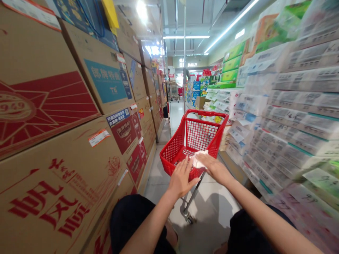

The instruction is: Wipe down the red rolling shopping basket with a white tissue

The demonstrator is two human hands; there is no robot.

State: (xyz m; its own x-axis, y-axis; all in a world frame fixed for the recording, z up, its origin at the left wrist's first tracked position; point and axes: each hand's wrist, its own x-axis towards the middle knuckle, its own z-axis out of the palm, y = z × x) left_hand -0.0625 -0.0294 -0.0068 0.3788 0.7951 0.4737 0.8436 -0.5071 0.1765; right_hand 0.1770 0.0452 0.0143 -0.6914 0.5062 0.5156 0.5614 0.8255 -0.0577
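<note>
A red plastic shopping cart (191,170) stands in front of me, its mesh basket tilted and its metal frame on small casters. My left hand (181,179) rests at the near rim of the basket, fingers stretched out and thumb apart, holding nothing. Beside it on the right, my right hand (214,165) presses a crumpled white cloth (199,158) at the near end of the basket. The fingers lie over part of the cloth, and the palm side is hidden. I see only bare red plastic inside the basket.
Stacked cardboard boxes (66,141) wall the aisle on my left. Plastic-wrapped paper packs (299,116) are piled high on my right. A pale tiled floor (178,110) runs ahead between them, with another cart (174,92) far off. My knees flank the red cart's near end.
</note>
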